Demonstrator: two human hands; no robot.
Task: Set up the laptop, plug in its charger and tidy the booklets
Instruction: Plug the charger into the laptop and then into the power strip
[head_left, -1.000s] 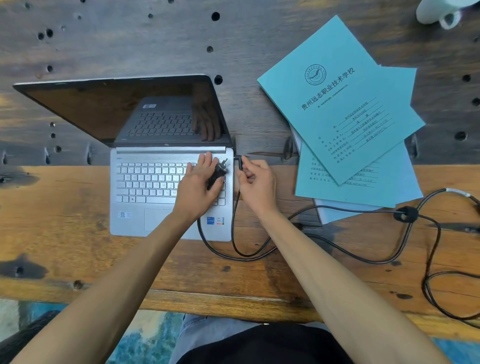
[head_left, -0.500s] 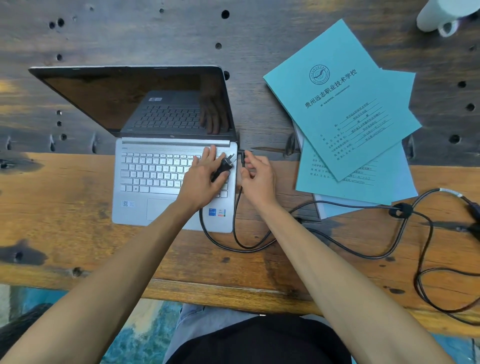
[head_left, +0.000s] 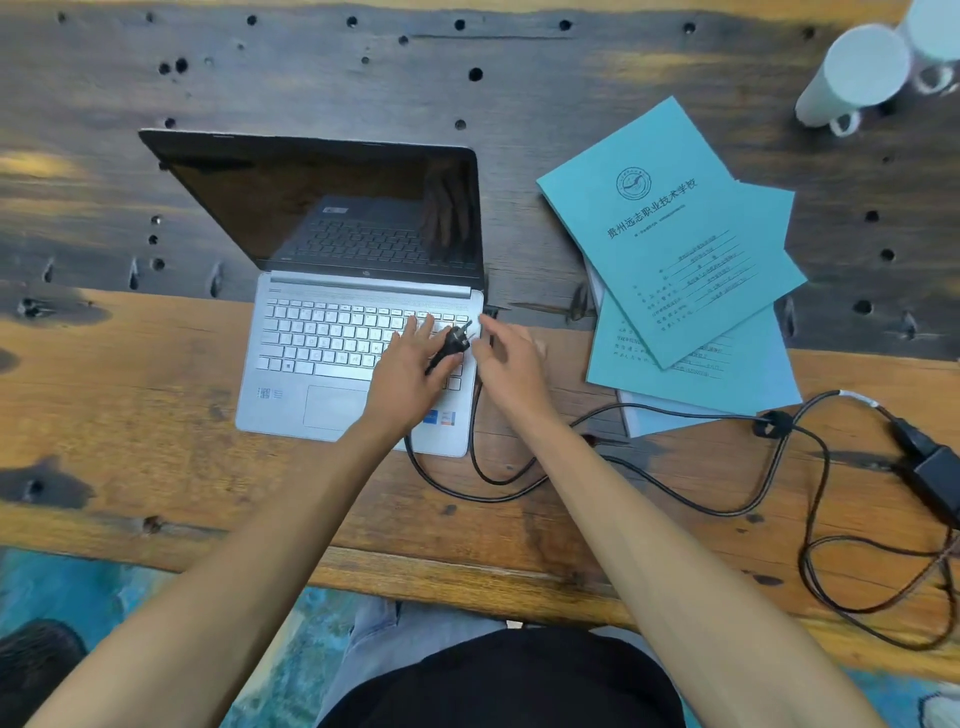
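A silver laptop (head_left: 322, 358) stands open on the wooden table (head_left: 130, 364), its screen dark. My left hand (head_left: 410, 376) rests on the right side of the keyboard, closed around the charger's black wall plug (head_left: 452, 340). My right hand (head_left: 514, 364) hovers by the laptop's right edge with fingers stretched out. The small charger connector (head_left: 491, 314) sits against that edge just past my fingertips. The black cable (head_left: 675, 410) loops over the table to the power brick (head_left: 935, 478). Several teal booklets (head_left: 670, 228) lie fanned out askew to the right.
Two white cups (head_left: 857, 73) stand at the back right corner. Loose cable coils (head_left: 831, 587) lie near the table's front right edge. The table's front edge runs just above my lap.
My right hand has let go of the connector at the laptop's side and its fingers have spread. My left hand still holds the plug. The view has shifted, bringing the power brick into sight.
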